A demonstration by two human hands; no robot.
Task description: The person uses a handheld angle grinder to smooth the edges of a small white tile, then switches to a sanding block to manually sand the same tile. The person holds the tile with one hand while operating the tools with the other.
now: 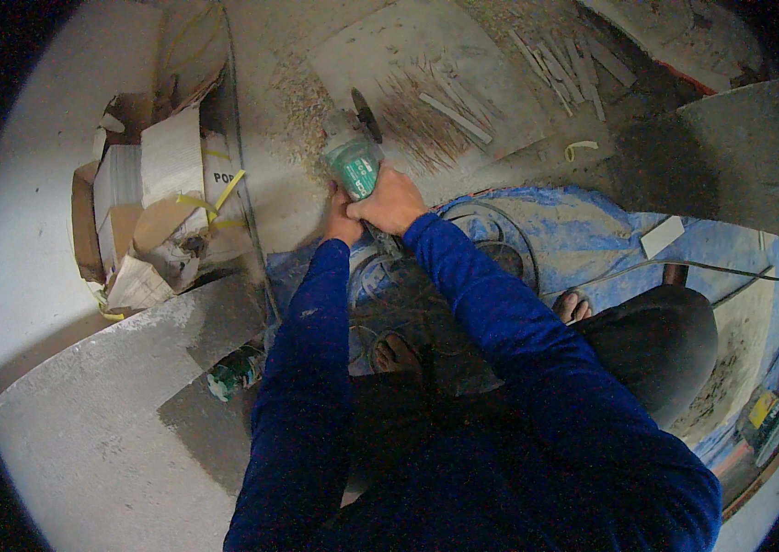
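Note:
Both my arms, in blue sleeves, reach forward to a green angle grinder (353, 166). My right hand (396, 201) is wrapped round its body from the right. On the left side of the body, my left hand (342, 221) is closed against it, close to the right hand. A dark thin disc (366, 114) stands nearly upright at the grinder's far end. Just right of the disc lie many narrow brownish slivers (431, 115) and a longer pale strip (456, 119) on a flat grey board (399, 41). Whether the disc touches anything cannot be made out.
A torn cardboard box (84, 221) with pale slabs stands left, by the white wall. Loose pale strips (569, 69) lie at the far right. A blue tarp (583, 244) spreads near my bare feet (573, 305), crossed by a dark cable (629, 267). Another green tool (233, 373) lies left.

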